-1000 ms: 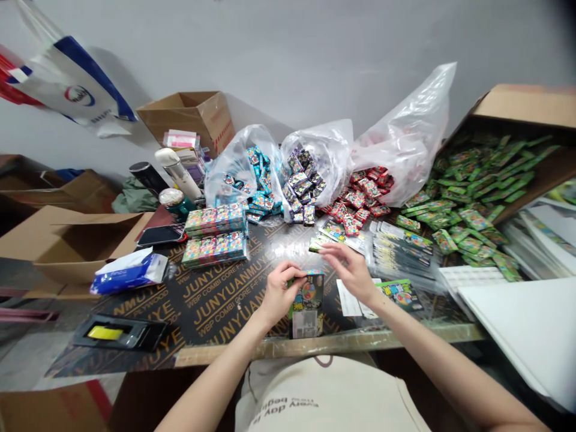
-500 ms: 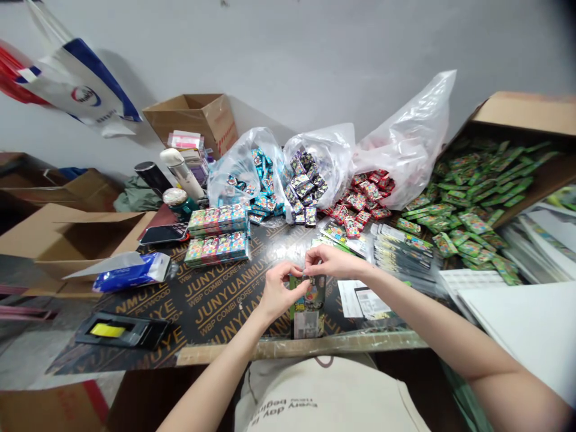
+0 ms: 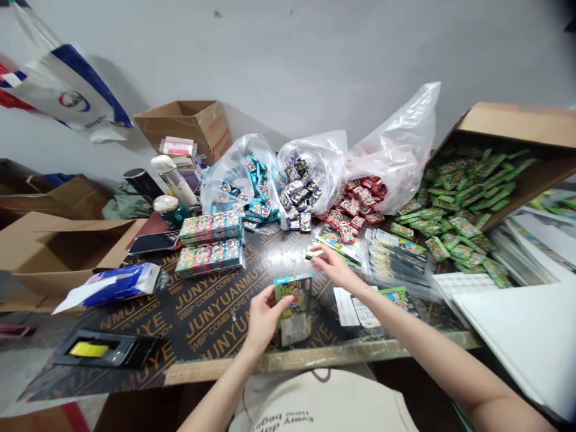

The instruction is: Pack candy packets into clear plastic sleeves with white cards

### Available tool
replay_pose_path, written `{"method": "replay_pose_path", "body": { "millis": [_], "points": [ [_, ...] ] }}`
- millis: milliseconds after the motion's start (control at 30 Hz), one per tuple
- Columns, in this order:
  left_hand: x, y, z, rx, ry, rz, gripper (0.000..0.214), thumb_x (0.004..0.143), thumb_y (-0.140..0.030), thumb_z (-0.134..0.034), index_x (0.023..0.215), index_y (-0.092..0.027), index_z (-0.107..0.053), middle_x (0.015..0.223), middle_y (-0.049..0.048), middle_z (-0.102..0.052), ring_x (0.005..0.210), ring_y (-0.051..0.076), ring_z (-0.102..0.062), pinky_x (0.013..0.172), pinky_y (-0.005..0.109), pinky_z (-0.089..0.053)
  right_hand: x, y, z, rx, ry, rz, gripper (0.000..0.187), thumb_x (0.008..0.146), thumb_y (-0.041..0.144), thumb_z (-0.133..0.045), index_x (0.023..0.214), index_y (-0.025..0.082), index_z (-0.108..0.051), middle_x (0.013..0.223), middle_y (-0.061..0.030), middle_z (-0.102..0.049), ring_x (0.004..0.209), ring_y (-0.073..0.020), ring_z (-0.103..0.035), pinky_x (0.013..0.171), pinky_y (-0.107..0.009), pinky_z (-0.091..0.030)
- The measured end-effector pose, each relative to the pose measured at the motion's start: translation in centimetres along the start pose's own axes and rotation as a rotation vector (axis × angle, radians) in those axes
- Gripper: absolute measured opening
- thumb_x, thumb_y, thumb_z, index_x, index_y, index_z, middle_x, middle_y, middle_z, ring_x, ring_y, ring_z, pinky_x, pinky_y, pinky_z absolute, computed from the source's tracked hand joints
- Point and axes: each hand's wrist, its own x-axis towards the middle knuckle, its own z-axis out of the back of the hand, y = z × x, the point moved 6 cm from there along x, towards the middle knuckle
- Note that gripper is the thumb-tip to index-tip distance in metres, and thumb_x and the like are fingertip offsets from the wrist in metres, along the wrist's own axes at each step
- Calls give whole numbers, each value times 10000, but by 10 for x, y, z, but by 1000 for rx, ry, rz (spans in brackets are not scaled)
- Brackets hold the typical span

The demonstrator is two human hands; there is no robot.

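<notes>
My left hand (image 3: pixel 265 315) grips a printed box (image 3: pixel 293 303) by its left side. The box has a green and dark front, a blue top edge and a pale lower panel. It stands near the table's front edge. My right hand (image 3: pixel 332 265) is farther forward, with its fingertips closed on a small green packet (image 3: pixel 310 252). Just right of that hand lie flat printed sleeves (image 3: pixel 337 240) and a fan of dark printed strips in clear plastic (image 3: pixel 396 258).
Clear bags spill blue packets (image 3: pixel 258 186), purple packets (image 3: pixel 300 186) and red packets (image 3: pixel 360 201). A tipped carton (image 3: pixel 517 123) pours out green packets (image 3: pixel 468 186). Wrapped stacks (image 3: pixel 209 255), a phone (image 3: pixel 153 242), a blue wipes pack (image 3: pixel 114 285) and a tape dispenser (image 3: pixel 103 348) lie leftward.
My hands have parted from a pinch at the box's top. The right went forward and now has a small green packet; the left grips the box's side. The view has shifted slightly.
</notes>
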Motion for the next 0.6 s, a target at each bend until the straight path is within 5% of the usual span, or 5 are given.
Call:
{"method": "replay_pose_path", "body": {
  "millis": [67, 167, 333, 467, 600],
  "points": [
    [4, -17, 35, 226, -142, -172, 279, 765, -242, -579, 1034, -174, -608, 981, 47, -668, 884, 199, -619, 816, 323, -477, 8, -25, 27, -330, -158, 76, 321, 796, 327, -484, 1084, 188, -511, 1056, -114, -597, 975, -234, -544, 800, -374, -411],
    [19, -33, 82, 676, -276, -468, 354, 780, -161, -531, 1128, -213, -573, 1116, 49, -622, 1054, 212, -553, 960, 376, -394, 22, -70, 46, -762, -172, 85, 405, 810, 318, -484, 1173, 139, -485, 1137, -176, -563, 1088, -300, -467, 860, -442, -351],
    [69, 21, 133, 1197, -196, -394, 391, 780, -73, -471, 1145, -184, -558, 1159, 94, -596, 1143, 247, -489, 1003, 475, -334, 30, -112, 36, -1153, -208, 169, 359, 855, 246, -422, 1187, 120, -474, 982, -155, -635, 1117, -313, -428, 900, -518, -254],
    [87, 51, 146, 1236, -184, -345, 368, 800, -137, -498, 1164, -177, -534, 1190, 103, -571, 1191, 255, -439, 991, 465, -350, 24, -111, 24, -1246, -174, 318, 276, 848, 113, -358, 1014, 112, -579, 849, -126, -655, 1058, -265, -491, 980, -499, -173],
    [81, 41, 127, 1144, -221, -326, 501, 799, -286, -540, 1266, -144, -423, 1323, 149, -435, 1279, 282, -305, 1039, 499, -246, 22, -80, 33, -1096, -262, 411, 292, 841, 95, -338, 928, 144, -613, 854, -97, -668, 1031, -229, -541, 1010, -477, -147]
  ]
}}
